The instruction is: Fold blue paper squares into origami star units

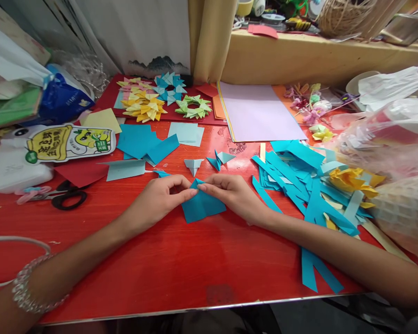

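A blue sheet of origami paper (202, 207), partly folded to a point at its far end, is between my hands over the red table. My left hand (165, 195) pinches it near that point with thumb and fingers. From the other side my right hand (235, 192) is closed on the same paper, the two thumbs almost meeting. Just beyond my fingers lie a small pale folded piece (194, 165) and folded blue and pale pieces (221, 160). Part of another blue piece (161, 174) shows behind my left hand.
Blue paper strips (299, 178) are heaped at the right. Blue squares (135, 139) and black-handled scissors (68, 199) lie left. Finished paper rings (193, 107) and a lilac sheet (259, 111) are at the back. The table's front edge (202, 308) is near me.
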`<state>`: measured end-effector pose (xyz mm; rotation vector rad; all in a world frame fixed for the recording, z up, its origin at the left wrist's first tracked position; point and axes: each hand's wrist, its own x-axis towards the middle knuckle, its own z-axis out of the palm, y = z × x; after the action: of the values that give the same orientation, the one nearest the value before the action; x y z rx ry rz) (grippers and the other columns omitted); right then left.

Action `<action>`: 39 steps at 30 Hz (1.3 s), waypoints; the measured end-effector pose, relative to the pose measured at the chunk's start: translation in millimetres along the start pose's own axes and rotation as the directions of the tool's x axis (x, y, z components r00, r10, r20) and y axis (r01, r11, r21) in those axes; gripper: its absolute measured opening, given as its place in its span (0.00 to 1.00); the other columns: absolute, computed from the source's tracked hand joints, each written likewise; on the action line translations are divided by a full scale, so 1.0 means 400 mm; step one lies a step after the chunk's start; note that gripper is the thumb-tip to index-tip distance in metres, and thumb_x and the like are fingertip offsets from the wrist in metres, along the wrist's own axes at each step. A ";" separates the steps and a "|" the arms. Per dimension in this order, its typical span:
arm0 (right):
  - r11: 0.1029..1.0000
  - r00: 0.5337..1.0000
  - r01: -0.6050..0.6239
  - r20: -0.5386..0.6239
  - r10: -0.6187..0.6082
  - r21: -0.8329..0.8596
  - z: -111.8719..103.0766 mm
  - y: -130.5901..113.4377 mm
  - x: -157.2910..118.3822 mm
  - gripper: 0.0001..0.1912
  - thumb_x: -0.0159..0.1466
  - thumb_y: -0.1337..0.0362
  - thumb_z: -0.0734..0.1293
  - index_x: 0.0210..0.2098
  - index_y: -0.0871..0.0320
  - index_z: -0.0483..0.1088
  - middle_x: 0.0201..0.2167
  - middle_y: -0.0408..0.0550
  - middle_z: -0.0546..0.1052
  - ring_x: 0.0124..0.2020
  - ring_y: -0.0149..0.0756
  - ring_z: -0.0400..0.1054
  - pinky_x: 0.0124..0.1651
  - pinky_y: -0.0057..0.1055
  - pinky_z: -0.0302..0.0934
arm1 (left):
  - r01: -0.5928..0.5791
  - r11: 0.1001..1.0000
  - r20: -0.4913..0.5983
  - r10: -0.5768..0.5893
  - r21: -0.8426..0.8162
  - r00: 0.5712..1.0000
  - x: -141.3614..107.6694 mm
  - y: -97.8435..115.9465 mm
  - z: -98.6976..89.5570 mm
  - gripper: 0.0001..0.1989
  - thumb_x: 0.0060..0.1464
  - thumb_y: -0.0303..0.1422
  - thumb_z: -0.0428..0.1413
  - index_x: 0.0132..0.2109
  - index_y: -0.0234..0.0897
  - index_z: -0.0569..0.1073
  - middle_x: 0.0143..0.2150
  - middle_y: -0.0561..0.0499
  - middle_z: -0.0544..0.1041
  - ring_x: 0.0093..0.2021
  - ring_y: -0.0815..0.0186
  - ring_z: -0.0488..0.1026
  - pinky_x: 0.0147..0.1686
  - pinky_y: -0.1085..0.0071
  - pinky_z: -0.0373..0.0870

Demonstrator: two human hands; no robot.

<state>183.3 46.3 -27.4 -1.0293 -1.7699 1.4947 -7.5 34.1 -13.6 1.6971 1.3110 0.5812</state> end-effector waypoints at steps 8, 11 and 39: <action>0.997 1.000 0.018 0.006 -0.018 -0.080 -0.001 0.000 -0.002 0.17 0.61 0.55 0.64 0.24 0.61 0.64 0.21 0.40 0.62 0.23 0.24 0.53 0.24 0.24 0.47 | -0.016 0.995 0.013 0.015 0.101 1.000 -0.001 0.013 -0.007 0.13 0.52 0.44 0.53 0.32 0.38 0.70 0.29 0.54 0.71 0.30 0.68 0.66 0.29 0.75 0.63; 0.993 0.997 0.052 0.059 -0.046 -0.110 -0.002 0.001 -0.004 0.14 0.62 0.57 0.63 0.29 0.62 0.69 0.24 0.42 0.66 0.25 0.25 0.56 0.26 0.24 0.49 | -0.026 0.996 -0.019 0.028 0.089 0.999 -0.003 0.019 -0.005 0.15 0.55 0.45 0.51 0.33 0.38 0.70 0.31 0.54 0.72 0.30 0.69 0.66 0.30 0.75 0.63; 0.921 0.978 0.018 -0.199 0.065 0.389 0.002 0.016 0.008 0.12 0.58 0.58 0.67 0.38 0.59 0.69 0.32 0.45 0.74 0.33 0.30 0.68 0.37 0.29 0.64 | 0.058 0.960 -0.073 -0.081 -0.275 0.994 0.004 0.008 -0.009 0.09 0.52 0.37 0.57 0.30 0.36 0.69 0.24 0.57 0.68 0.20 0.75 0.66 0.22 0.77 0.65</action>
<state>182.1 49.2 -34.0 -0.9605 -1.2522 1.6053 -8.3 36.7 -9.4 1.4090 1.2790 0.7614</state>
